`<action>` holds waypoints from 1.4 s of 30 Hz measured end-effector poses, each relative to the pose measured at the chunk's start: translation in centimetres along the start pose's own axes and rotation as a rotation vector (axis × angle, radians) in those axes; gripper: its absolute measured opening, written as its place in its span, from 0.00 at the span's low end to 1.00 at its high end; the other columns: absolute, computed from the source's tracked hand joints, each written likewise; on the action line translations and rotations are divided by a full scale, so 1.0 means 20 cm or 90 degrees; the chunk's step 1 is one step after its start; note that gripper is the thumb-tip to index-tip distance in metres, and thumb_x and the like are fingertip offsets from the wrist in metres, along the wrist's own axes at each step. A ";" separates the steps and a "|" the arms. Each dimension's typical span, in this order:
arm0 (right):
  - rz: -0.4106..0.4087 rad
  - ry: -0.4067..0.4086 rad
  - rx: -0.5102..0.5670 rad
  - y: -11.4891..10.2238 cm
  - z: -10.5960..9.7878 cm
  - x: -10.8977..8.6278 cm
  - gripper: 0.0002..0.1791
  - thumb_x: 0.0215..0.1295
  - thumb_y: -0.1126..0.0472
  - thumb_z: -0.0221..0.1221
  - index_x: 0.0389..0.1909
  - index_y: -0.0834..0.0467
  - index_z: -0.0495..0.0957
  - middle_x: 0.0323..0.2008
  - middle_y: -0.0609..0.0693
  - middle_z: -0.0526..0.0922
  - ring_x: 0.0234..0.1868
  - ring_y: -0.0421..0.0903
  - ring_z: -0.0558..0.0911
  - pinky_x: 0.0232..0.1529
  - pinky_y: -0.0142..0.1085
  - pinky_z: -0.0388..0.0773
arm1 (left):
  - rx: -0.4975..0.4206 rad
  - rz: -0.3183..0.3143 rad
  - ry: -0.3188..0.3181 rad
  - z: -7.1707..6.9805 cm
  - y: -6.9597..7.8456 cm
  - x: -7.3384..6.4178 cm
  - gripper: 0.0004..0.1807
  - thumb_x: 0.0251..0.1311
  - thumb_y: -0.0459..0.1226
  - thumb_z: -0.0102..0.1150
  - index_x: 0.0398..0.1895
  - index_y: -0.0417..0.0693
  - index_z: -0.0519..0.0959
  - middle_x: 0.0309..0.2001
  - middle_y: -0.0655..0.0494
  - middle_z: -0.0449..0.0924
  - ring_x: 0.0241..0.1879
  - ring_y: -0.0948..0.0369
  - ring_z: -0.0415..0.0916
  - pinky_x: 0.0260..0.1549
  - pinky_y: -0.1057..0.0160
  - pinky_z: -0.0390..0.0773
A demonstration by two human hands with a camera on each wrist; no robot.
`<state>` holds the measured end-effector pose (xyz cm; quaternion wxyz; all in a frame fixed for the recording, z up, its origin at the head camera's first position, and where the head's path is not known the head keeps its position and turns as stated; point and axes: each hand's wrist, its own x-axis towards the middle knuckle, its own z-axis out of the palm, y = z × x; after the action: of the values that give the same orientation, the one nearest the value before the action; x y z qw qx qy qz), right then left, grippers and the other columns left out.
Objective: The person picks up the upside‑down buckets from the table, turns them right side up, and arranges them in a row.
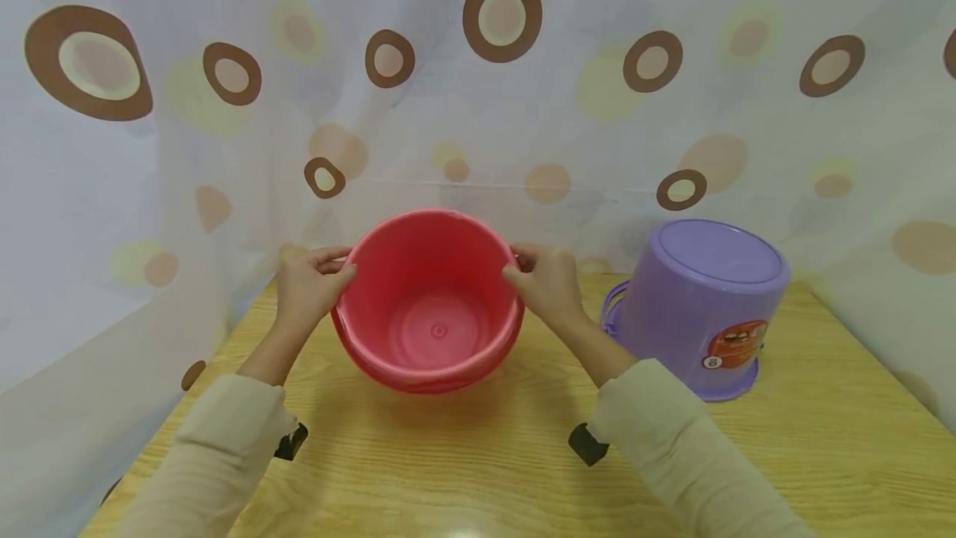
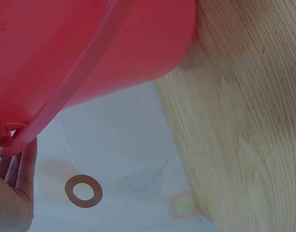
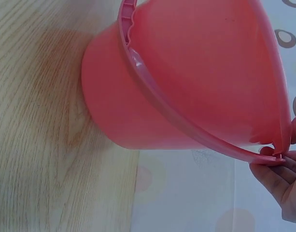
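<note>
A red plastic bucket is in the middle of the head view, its open mouth tilted toward me. My left hand pinches the rim on the left side, thumb on the inside and fingers behind. On the opposite side my right hand pinches the rim the same way. In the right wrist view the bucket's handle hangs down along the near side, and the right fingers lie by its hinge. The left wrist view shows the handle and the left hand at the other hinge.
To the right, a purple bucket stands upside down on the wooden table, its handle at its left side. A patterned curtain hangs behind the table and along both sides. Dark wrist bands show beside both sleeves.
</note>
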<state>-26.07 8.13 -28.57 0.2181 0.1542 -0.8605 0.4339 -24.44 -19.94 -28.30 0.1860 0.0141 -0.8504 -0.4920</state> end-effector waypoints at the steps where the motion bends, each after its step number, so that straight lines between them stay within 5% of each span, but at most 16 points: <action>1: 0.002 -0.002 0.001 0.00 0.00 0.00 0.15 0.51 0.69 0.55 0.40 0.66 0.83 0.25 0.59 0.85 0.18 0.39 0.77 0.17 0.21 0.68 | 0.002 -0.001 0.004 0.00 0.00 0.00 0.17 0.55 0.32 0.57 0.48 0.35 0.79 0.40 0.34 0.82 0.27 0.63 0.84 0.23 0.77 0.78; 9: 0.047 -0.023 0.027 0.00 0.01 0.00 0.16 0.56 0.68 0.56 0.45 0.67 0.81 0.32 0.61 0.86 0.23 0.44 0.82 0.22 0.25 0.75 | -0.031 -0.031 0.009 0.02 0.01 0.03 0.17 0.55 0.33 0.57 0.48 0.34 0.79 0.42 0.33 0.81 0.19 0.81 0.74 0.24 0.78 0.77; 17: 0.059 -0.054 0.071 0.04 0.01 0.02 0.19 0.60 0.65 0.59 0.51 0.68 0.77 0.42 0.63 0.84 0.42 0.54 0.84 0.39 0.39 0.83 | -0.075 -0.061 -0.008 0.03 0.01 0.04 0.21 0.59 0.34 0.56 0.56 0.35 0.74 0.49 0.33 0.78 0.36 0.62 0.83 0.33 0.74 0.80; 23: 0.075 -0.069 0.113 0.07 0.04 0.02 0.23 0.61 0.65 0.59 0.56 0.69 0.71 0.48 0.65 0.81 0.45 0.55 0.82 0.43 0.39 0.82 | -0.091 -0.070 -0.021 0.06 -0.01 0.05 0.22 0.61 0.31 0.53 0.59 0.36 0.71 0.53 0.34 0.76 0.51 0.45 0.77 0.43 0.66 0.79; 31: 0.083 -0.052 0.163 0.12 0.06 0.02 0.22 0.64 0.64 0.56 0.56 0.70 0.71 0.54 0.65 0.76 0.55 0.56 0.78 0.53 0.44 0.76 | -0.083 -0.063 -0.016 0.09 -0.03 0.06 0.21 0.60 0.29 0.51 0.58 0.35 0.72 0.53 0.34 0.75 0.52 0.45 0.76 0.48 0.59 0.76; 39: 0.100 -0.078 0.167 0.12 0.07 0.02 0.24 0.68 0.61 0.52 0.61 0.69 0.66 0.58 0.64 0.73 0.57 0.56 0.76 0.54 0.44 0.75 | -0.078 -0.052 -0.008 0.09 -0.05 0.09 0.20 0.61 0.30 0.51 0.58 0.35 0.72 0.53 0.34 0.76 0.52 0.46 0.76 0.48 0.61 0.77; 42: 0.095 -0.089 0.162 0.13 0.07 0.01 0.25 0.68 0.59 0.51 0.62 0.67 0.65 0.59 0.63 0.72 0.58 0.55 0.76 0.54 0.44 0.76 | -0.071 -0.043 -0.005 0.10 -0.07 0.09 0.20 0.62 0.31 0.51 0.57 0.34 0.73 0.53 0.35 0.76 0.52 0.49 0.77 0.45 0.70 0.78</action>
<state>-27.80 8.46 -31.02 0.1036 0.1464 -0.8207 0.5425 -26.96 -19.41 -29.71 0.1662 0.0307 -0.8213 -0.5448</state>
